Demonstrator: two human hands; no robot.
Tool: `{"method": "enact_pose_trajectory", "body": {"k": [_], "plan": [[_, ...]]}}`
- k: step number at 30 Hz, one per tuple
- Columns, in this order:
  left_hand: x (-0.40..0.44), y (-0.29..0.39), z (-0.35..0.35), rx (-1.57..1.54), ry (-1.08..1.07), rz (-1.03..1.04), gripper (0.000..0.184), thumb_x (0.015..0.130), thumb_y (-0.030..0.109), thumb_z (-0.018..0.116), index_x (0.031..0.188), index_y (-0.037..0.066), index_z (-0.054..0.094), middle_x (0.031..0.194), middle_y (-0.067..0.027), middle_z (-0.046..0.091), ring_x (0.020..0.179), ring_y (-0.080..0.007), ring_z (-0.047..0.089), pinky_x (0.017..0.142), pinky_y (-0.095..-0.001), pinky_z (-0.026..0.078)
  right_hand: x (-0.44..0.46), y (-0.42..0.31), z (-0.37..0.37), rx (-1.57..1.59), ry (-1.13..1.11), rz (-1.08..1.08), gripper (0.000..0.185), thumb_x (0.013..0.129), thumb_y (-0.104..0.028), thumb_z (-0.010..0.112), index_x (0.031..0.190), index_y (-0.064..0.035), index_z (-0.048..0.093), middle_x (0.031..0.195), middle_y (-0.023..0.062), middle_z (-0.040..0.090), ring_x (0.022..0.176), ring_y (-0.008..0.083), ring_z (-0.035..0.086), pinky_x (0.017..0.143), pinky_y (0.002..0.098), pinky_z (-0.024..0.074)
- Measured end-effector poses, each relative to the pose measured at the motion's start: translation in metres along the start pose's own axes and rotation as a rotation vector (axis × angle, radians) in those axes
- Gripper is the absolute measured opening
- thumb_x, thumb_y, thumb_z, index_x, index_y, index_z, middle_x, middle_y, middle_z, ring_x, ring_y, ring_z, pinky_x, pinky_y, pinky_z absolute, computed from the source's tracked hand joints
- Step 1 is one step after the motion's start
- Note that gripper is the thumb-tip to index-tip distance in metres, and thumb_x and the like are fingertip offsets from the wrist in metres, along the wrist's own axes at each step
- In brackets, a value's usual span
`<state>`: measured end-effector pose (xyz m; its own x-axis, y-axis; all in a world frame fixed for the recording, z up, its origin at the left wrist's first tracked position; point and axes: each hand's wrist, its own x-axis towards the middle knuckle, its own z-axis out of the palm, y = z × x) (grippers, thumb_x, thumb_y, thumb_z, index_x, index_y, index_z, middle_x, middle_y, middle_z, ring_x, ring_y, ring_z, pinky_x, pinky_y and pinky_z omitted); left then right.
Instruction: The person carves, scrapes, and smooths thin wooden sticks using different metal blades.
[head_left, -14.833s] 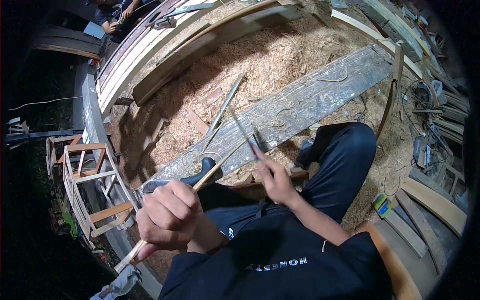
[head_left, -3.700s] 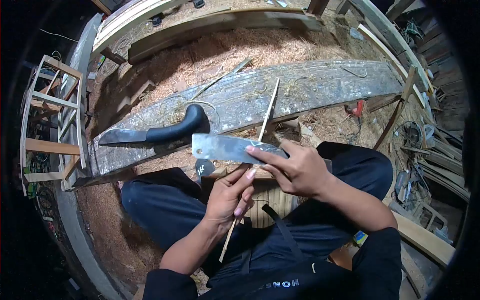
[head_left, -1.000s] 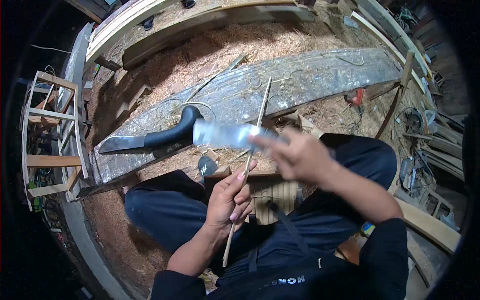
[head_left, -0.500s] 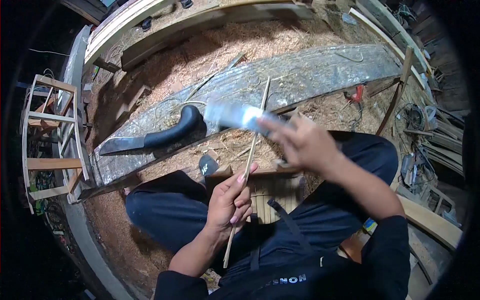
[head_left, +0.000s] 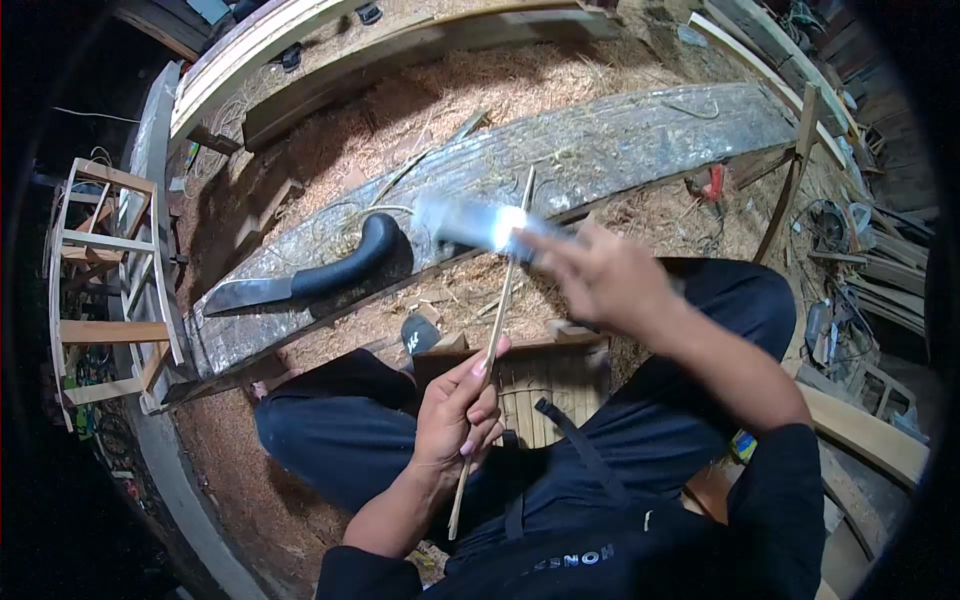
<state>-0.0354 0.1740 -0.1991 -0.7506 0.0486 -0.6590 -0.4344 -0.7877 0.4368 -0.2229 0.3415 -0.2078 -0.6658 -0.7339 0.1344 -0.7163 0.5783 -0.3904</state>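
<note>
My left hand is closed round a thin, pale wooden strip, which slants up and away from my lap. My right hand grips a knife with a broad, shiny blade, smeared by motion. The blade crosses the upper part of the strip; whether it touches the wood I cannot tell. Beyond the hands, a second knife with a thick, curved black handle lies on a worn, boat-shaped board, its blade pointing left.
Wood shavings cover the ground around the board. On the left stands a slatted wooden frame. Red-handled pliers lie at the right, near an upright stick. A slatted wooden piece sits between my knees.
The strip's upper end sits slightly lower in view. Both hands keep nearly the same places and grips, and the knife blade is blurred in both frames. The whole view has shifted a little.
</note>
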Motion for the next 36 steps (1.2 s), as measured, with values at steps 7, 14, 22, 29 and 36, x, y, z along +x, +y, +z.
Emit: {"method": "enact_pose_trajectory", "body": {"k": [7,14,22,29,36], "plan": [[-0.001,0.000,0.000,0.024,0.014,0.015,0.042,0.105,0.024,0.044,0.142,0.003,0.046,0.056,0.0061,0.036,0.031,-0.0026,0.026,0.031,-0.0187,0.025,0.009,0.005,-0.003,-0.078,-0.037,-0.003,0.037,0.103,-0.038,0.048,0.139,-0.0355,0.055,0.067,0.0145,0.055,0.053,0.0197,0.055,0.049,0.0345,0.0519],[0.002,0.000,-0.006,-0.006,-0.001,0.006,0.040,0.104,0.024,0.046,0.138,0.002,0.048,0.054,0.0052,0.036,0.029,-0.0034,0.027,0.031,-0.0194,0.025,0.024,0.024,-0.008,0.107,0.105,0.097,0.038,0.098,-0.026,0.058,0.136,-0.0260,0.059,0.076,0.0186,0.065,0.071,0.0361,0.065,0.072,0.0430,0.0541],[0.014,0.007,-0.008,-0.034,-0.092,0.079,0.042,0.101,0.019,0.043,0.140,0.002,0.044,0.057,-0.0006,0.044,0.030,-0.0073,0.034,0.031,-0.0208,0.030,0.016,0.021,-0.027,0.874,-0.144,0.450,0.053,0.095,-0.024,0.066,0.142,-0.0042,0.051,0.097,0.0071,0.068,0.079,0.0110,0.060,0.075,0.0257,0.0489],[0.028,0.009,-0.001,-0.068,-0.105,0.140,0.042,0.103,0.013,0.045,0.143,0.006,0.040,0.064,0.0002,0.045,0.037,-0.0039,0.037,0.036,-0.0198,0.031,0.001,0.009,-0.022,1.229,-0.211,0.329,0.051,0.102,-0.018,0.055,0.148,-0.0023,0.039,0.104,0.0083,0.066,0.067,0.0100,0.058,0.058,0.0242,0.0489],[0.040,0.007,0.007,-0.029,-0.071,0.141,0.044,0.102,0.014,0.047,0.146,0.013,0.038,0.067,-0.0005,0.048,0.038,-0.0058,0.039,0.035,-0.0202,0.032,-0.008,0.021,-0.004,0.918,-0.152,0.253,0.038,0.103,-0.024,0.054,0.135,-0.0037,0.056,0.083,-0.0012,0.064,0.063,0.0012,0.046,0.054,0.0192,0.0371]]}}
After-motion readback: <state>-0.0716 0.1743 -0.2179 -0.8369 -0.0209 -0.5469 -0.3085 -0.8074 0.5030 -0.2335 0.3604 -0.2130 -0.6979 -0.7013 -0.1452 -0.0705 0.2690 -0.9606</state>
